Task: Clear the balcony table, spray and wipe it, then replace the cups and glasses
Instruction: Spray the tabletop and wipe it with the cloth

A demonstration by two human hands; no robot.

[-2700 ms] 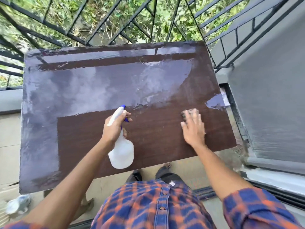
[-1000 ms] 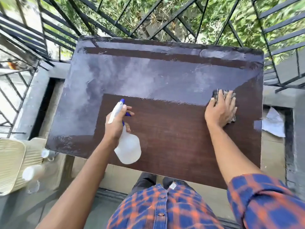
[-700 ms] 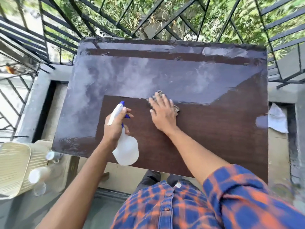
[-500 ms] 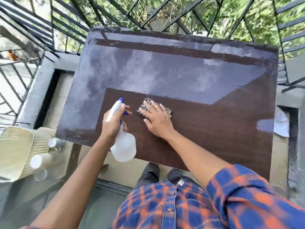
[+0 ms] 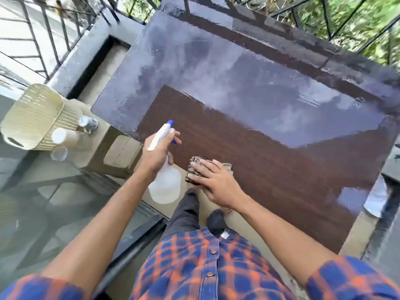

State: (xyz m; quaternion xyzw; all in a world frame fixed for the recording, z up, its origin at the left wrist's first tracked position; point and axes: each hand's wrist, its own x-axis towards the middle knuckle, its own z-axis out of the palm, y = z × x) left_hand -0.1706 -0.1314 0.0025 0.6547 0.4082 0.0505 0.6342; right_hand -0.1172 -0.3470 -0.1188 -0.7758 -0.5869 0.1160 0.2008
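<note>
The left hand [image 5: 157, 155] gripped a translucent plastic sprayer [image 5: 165, 185] by its neck. Just right of it, the right hand [image 5: 216, 182] pressed flat, fingers straight, on a crumpled cloth [image 5: 194, 167] on the glossy, wet wood-grain table [image 5: 270, 169].

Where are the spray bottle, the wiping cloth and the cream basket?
spray bottle [image 5: 165, 189]: head view, its clear round body.
cloth [image 5: 193, 171]: head view, the bunched edge left uncovered.
basket [image 5: 32, 111]: head view, its ribbed side wall.

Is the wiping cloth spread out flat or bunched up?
Bunched up: the cloth is a crumpled pad pressed under the straight fingers of the right hand at the table's near edge.
</note>
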